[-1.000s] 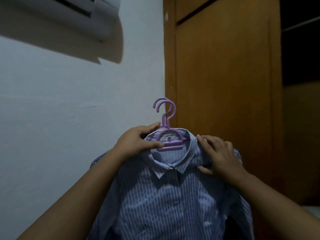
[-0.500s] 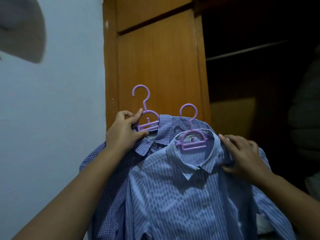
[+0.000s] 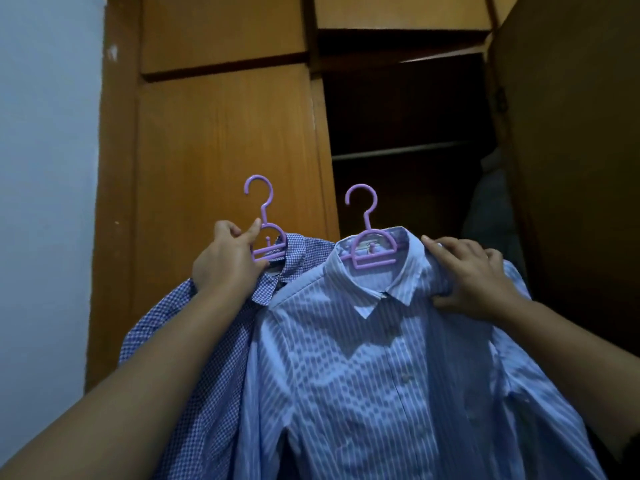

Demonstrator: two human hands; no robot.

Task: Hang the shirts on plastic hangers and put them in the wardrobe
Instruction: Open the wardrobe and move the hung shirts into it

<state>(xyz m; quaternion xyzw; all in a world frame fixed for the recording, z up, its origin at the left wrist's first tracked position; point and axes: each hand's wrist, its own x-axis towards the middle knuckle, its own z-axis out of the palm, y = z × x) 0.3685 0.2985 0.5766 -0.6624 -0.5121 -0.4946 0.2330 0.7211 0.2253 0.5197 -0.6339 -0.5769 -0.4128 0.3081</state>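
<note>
Two shirts hang on purple plastic hangers in front of the open wardrobe. A blue checked shirt [image 3: 207, 341] on the left hanger [image 3: 265, 233] is held up by my left hand [image 3: 228, 263], which grips the hanger's neck and shoulder. A light blue striped shirt [image 3: 363, 375] sits on the right hanger [image 3: 369, 244]. My right hand [image 3: 474, 278] pinches that shirt's shoulder beside the collar. Both hooks point up, below the level of the wardrobe rail [image 3: 398, 150].
The wardrobe's left door [image 3: 221, 150] is closed; its right door [image 3: 581, 168] stands open at the right. Dark clothing [image 3: 491, 209] hangs inside on the right. A white wall [image 3: 45, 168] lies to the left.
The two hangers have been separated: the checked shirt went left in my left hand, the striped one right. The view has swung right, toward the open wardrobe and its rail.
</note>
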